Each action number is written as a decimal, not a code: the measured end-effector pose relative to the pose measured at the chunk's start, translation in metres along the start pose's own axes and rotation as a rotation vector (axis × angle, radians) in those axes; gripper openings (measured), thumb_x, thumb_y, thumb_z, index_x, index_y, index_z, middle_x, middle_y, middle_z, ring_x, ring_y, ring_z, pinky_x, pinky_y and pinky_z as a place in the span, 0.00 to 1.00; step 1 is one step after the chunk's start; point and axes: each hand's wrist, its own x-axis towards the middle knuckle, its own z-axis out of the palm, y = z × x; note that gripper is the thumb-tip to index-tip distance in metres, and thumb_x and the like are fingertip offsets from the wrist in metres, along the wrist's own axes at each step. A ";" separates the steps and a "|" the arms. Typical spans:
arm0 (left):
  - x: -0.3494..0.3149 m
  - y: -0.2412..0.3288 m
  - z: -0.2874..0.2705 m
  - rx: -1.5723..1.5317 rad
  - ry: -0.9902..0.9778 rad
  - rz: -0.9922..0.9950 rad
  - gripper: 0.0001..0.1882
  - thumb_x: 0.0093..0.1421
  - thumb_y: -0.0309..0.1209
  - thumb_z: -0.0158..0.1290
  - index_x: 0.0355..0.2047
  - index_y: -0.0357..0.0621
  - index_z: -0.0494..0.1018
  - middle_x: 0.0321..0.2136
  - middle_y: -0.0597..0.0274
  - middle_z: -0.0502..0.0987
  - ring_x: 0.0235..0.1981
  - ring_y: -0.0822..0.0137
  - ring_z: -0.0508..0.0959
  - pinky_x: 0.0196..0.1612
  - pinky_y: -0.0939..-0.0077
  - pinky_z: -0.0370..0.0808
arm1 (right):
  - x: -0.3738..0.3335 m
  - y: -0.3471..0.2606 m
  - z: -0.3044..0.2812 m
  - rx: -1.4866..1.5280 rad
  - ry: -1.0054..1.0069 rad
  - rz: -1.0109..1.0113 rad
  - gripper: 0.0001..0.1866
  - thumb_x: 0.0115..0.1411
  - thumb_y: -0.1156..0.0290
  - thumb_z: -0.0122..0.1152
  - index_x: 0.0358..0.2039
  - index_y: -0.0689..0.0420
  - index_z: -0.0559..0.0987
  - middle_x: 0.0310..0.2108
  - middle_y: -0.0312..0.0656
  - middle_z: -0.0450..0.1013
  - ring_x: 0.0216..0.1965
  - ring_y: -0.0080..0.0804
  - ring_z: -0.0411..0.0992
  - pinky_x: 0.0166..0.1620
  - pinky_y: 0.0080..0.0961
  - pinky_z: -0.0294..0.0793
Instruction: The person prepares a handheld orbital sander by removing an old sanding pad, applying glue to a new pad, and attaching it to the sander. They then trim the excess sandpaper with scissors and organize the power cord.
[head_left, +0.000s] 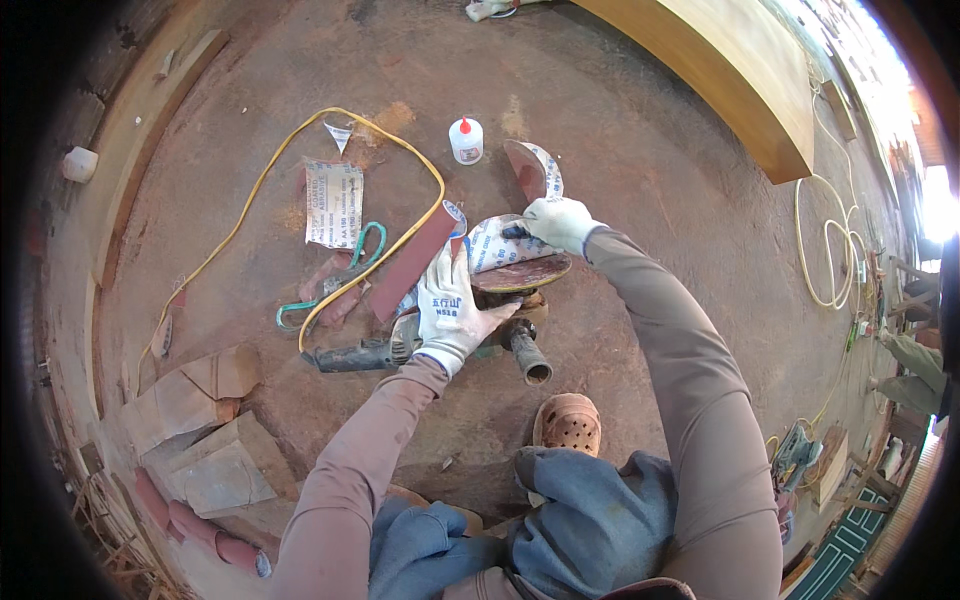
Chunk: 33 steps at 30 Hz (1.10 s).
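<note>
Both my hands wear white work gloves. My left hand (447,308) rests over the angle grinder (365,355), its fingers stretched upward and thumb spread toward the tool's head. Beside those fingers lies a reddish-brown sandpaper roll (415,262). The grinder's round disc (520,275) faces up at a tilt, partly covered by sandpaper (490,245) with its white printed back showing. My right hand (562,222) is closed at that sandpaper's right edge; a small dark thing shows at its fingertips, too small to name. A curved sandpaper strip (540,172) stands up just beyond this hand.
A white bottle with a red cap (466,140) stands ahead. Left of it lie a sandpaper sheet (334,205), green-handled scissors (368,245) and a looping yellow cord (437,175). Wooden blocks (222,465) are at lower left. A large wooden panel (740,70) is at upper right.
</note>
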 end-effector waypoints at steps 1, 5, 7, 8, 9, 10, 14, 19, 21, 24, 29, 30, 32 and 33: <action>-0.002 -0.005 0.002 -0.022 0.028 0.053 0.61 0.44 0.56 0.72 0.70 0.36 0.57 0.66 0.42 0.62 0.68 0.43 0.61 0.70 0.48 0.57 | -0.005 0.006 0.003 0.162 0.017 -0.082 0.23 0.68 0.47 0.53 0.44 0.51 0.87 0.40 0.47 0.83 0.44 0.44 0.82 0.50 0.38 0.78; -0.009 -0.014 0.013 -0.104 0.153 0.241 0.48 0.50 0.46 0.70 0.67 0.40 0.65 0.64 0.47 0.68 0.66 0.46 0.67 0.67 0.51 0.62 | -0.048 0.055 0.041 0.750 0.060 -0.313 0.29 0.68 0.39 0.54 0.50 0.51 0.85 0.39 0.46 0.83 0.44 0.43 0.81 0.51 0.34 0.76; -0.006 -0.021 0.017 -0.085 0.174 0.295 0.46 0.50 0.45 0.70 0.66 0.41 0.66 0.63 0.48 0.69 0.64 0.46 0.68 0.66 0.50 0.63 | -0.052 0.058 0.046 0.753 0.065 -0.292 0.30 0.68 0.39 0.54 0.51 0.52 0.85 0.40 0.48 0.83 0.44 0.44 0.80 0.51 0.35 0.75; -0.004 -0.017 0.014 -0.083 0.178 0.270 0.44 0.48 0.45 0.71 0.64 0.41 0.69 0.61 0.49 0.72 0.63 0.46 0.69 0.65 0.50 0.65 | -0.051 0.055 0.038 0.618 0.062 -0.228 0.29 0.68 0.40 0.54 0.50 0.52 0.85 0.40 0.49 0.83 0.44 0.46 0.80 0.51 0.36 0.76; -0.004 -0.014 0.014 -0.076 0.188 0.280 0.44 0.48 0.45 0.71 0.63 0.41 0.70 0.61 0.50 0.72 0.63 0.46 0.70 0.64 0.50 0.65 | -0.048 0.052 0.032 0.483 0.059 -0.165 0.29 0.69 0.41 0.53 0.50 0.53 0.85 0.40 0.50 0.83 0.45 0.48 0.80 0.51 0.37 0.76; -0.004 -0.012 0.014 -0.069 0.199 0.291 0.44 0.48 0.46 0.71 0.63 0.41 0.71 0.61 0.50 0.72 0.63 0.46 0.70 0.64 0.50 0.66 | -0.041 0.051 0.035 0.247 0.169 -0.183 0.25 0.69 0.46 0.53 0.45 0.52 0.87 0.39 0.51 0.83 0.44 0.51 0.81 0.50 0.40 0.77; -0.002 -0.004 0.014 -0.126 0.209 0.441 0.33 0.50 0.45 0.70 0.54 0.46 0.77 0.57 0.56 0.75 0.59 0.50 0.73 0.61 0.52 0.68 | -0.075 -0.014 0.002 -0.306 0.183 -0.098 0.18 0.67 0.54 0.53 0.36 0.51 0.87 0.34 0.47 0.83 0.40 0.48 0.82 0.44 0.45 0.80; -0.002 0.006 0.046 -0.233 0.271 0.357 0.23 0.49 0.33 0.69 0.47 0.53 0.80 0.47 0.58 0.80 0.49 0.52 0.79 0.53 0.55 0.71 | -0.019 0.034 0.032 -0.067 0.340 -0.054 0.15 0.66 0.58 0.52 0.37 0.48 0.87 0.36 0.48 0.83 0.41 0.50 0.82 0.44 0.47 0.80; 0.007 0.015 0.039 -0.258 0.271 0.340 0.22 0.47 0.28 0.68 0.45 0.52 0.81 0.47 0.57 0.80 0.48 0.52 0.79 0.52 0.55 0.72 | -0.007 0.037 0.027 -0.009 0.323 -0.060 0.15 0.66 0.58 0.52 0.37 0.47 0.86 0.38 0.49 0.83 0.42 0.50 0.81 0.45 0.46 0.80; 0.017 0.020 0.037 -0.289 0.248 0.311 0.20 0.47 0.25 0.66 0.44 0.48 0.82 0.46 0.55 0.81 0.48 0.50 0.79 0.52 0.56 0.74 | 0.002 0.052 0.033 0.343 0.297 -0.197 0.18 0.66 0.55 0.54 0.50 0.45 0.85 0.42 0.53 0.81 0.45 0.51 0.80 0.49 0.43 0.78; 0.020 0.013 0.026 -0.357 0.164 0.303 0.20 0.46 0.24 0.65 0.43 0.48 0.81 0.42 0.55 0.81 0.45 0.50 0.81 0.48 0.57 0.76 | -0.035 0.063 0.048 0.805 0.091 -0.360 0.22 0.71 0.54 0.52 0.56 0.53 0.81 0.39 0.54 0.81 0.39 0.43 0.79 0.48 0.38 0.76; 0.021 0.016 0.025 -0.347 0.150 0.322 0.20 0.45 0.23 0.65 0.42 0.47 0.81 0.41 0.55 0.82 0.44 0.51 0.81 0.47 0.58 0.76 | -0.044 0.065 0.040 0.640 0.028 -0.258 0.22 0.71 0.53 0.51 0.54 0.55 0.82 0.39 0.55 0.81 0.40 0.46 0.79 0.48 0.40 0.76; 0.018 0.015 0.025 -0.303 0.094 0.419 0.20 0.45 0.23 0.64 0.42 0.49 0.80 0.39 0.59 0.82 0.42 0.52 0.81 0.45 0.58 0.76 | -0.060 0.064 0.026 0.148 -0.007 -0.169 0.21 0.72 0.53 0.51 0.46 0.58 0.82 0.38 0.57 0.81 0.42 0.54 0.79 0.47 0.46 0.76; 0.013 0.013 0.023 -0.260 0.069 0.463 0.21 0.46 0.25 0.64 0.44 0.52 0.80 0.40 0.62 0.81 0.42 0.55 0.81 0.45 0.59 0.75 | -0.069 0.059 0.031 0.122 0.057 -0.175 0.17 0.70 0.56 0.51 0.43 0.55 0.82 0.36 0.55 0.81 0.41 0.56 0.79 0.46 0.49 0.77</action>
